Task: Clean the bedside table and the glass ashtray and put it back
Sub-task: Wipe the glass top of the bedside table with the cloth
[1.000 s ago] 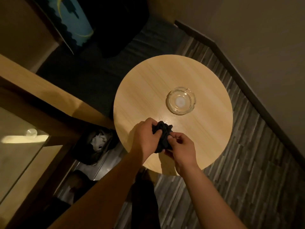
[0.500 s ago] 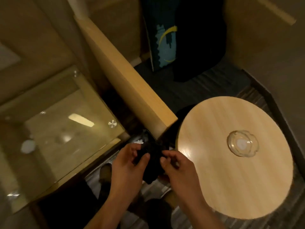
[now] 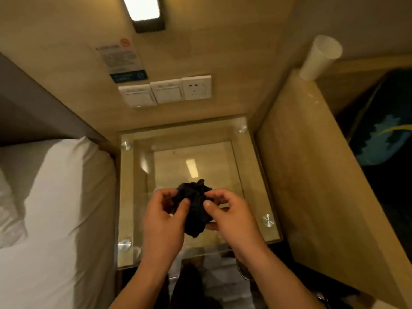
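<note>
Bedside table (image 3: 249,175) sits center frame, square glass worktop on a wooden frame with 4 round metal studs at the corners, ceiling light reflected in the glass. Glass ashtray not in view. Both hands are over the near half of the worktop, bunching a dark cloth (image 3: 196,210) between them. Left hand (image 3: 162,221) grip clamped on the cloth's left side, thumb pressing into the fabric. Right hand (image 3: 234,219) grip clamped on the right side, thumb on top, fingers curled behind. Cloth is crumpled into a wad, hanging slightly below the hands; cannot tell if it touches the glass. Bed (image 3: 55,208) with white sheets just beside the table on the left. Wooden partition (image 3: 312,186) flanks the right side, a white paper cup (image 3: 318,59) standing on its far end. On the wood wall behind: 2 light switches (image 3: 153,93) and 1 power socket (image 3: 196,87) in a row, a printed notice (image 3: 121,61) above them, a lit wall lamp (image 3: 145,12) at top
</note>
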Tool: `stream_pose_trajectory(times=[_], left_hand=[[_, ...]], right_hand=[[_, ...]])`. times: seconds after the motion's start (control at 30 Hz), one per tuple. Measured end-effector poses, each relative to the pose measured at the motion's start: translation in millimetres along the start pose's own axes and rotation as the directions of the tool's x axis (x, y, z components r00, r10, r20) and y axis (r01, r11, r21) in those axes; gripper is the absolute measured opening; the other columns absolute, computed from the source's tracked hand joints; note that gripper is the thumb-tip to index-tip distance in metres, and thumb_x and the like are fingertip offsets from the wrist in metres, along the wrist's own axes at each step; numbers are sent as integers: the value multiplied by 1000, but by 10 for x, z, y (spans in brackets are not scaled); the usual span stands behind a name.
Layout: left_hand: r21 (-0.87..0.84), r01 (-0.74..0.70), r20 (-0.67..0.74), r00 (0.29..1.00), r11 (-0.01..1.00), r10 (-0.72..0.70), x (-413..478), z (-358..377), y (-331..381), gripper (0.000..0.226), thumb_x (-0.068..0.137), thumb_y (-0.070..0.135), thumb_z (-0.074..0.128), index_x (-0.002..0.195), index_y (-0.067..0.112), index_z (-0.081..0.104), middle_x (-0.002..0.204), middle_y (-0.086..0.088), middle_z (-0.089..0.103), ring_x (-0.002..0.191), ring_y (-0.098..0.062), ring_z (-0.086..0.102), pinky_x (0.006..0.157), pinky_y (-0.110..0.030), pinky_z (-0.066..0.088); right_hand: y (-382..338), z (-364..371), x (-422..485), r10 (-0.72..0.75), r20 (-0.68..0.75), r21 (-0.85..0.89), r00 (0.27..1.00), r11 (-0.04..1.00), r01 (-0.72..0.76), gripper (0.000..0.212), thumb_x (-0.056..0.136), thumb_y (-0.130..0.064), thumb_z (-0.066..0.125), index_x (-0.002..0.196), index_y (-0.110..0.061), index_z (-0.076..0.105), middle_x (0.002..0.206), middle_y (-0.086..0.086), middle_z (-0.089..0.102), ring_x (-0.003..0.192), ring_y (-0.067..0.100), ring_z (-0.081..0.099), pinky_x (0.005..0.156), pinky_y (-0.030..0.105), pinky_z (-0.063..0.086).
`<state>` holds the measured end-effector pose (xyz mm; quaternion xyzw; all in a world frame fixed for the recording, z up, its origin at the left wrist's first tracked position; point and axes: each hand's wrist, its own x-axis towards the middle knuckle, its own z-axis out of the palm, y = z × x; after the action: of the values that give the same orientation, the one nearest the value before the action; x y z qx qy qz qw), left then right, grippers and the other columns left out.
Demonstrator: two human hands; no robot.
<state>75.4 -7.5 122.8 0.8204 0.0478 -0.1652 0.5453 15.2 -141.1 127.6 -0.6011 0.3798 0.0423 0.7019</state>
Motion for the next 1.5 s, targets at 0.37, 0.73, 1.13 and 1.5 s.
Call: stream_pose_trajectory(times=[0.37, 0.73, 1.13, 1.5], left_hand=[[-4, 5, -247, 969, 1000, -6, 1929, -609, -322, 20, 95, 20, 75, 111, 18, 64, 102, -2, 72, 92, -15, 70, 77, -30, 57], [153, -42, -320, 943, 987, 90, 3310, -832, -657, 18, 94, 28, 73, 105, 21, 61, 106, -11, 69, 97, -27, 68, 88, -48, 58], [651, -586, 323, 789, 483, 523, 3320, -887, -978, 51, 105, 39, 52, 147, 9, 53, 149, -19, 52, 139, -37, 48, 114, -52, 41], [288, -949, 937, 251, -129, 243, 4272, -919, -903, 60, 107, 65, 13, 162, 47, -1, 174, 2, 12, 159, -26, 23, 121, -53, 32]], right_hand=[[-587, 1424, 1708, -80, 167, -212, 983, 970, 115, 29, 82, 0, 79, 103, -17, 69, 98, 5, 57, 79, 22, 68, 64, 32, 64], [-677, 2080, 2876, -227, 60, -242, 972, 942, 234, 37, 90, 8, 63, 80, -28, 57, 83, -6, 55, 82, 17, 62, 74, 36, 64], [29, 1028, 2872, -405, 371, -683, 836, 491, 541, 48, 99, -31, 62, 145, -20, 55, 149, 2, 53, 136, 19, 51, 112, 32, 42], [237, 565, 2909, -155, 621, -784, 769, -101, 613, 98, 81, -88, 43, 161, -44, 8, 172, -13, 1, 158, 13, -8, 125, 49, 5]])
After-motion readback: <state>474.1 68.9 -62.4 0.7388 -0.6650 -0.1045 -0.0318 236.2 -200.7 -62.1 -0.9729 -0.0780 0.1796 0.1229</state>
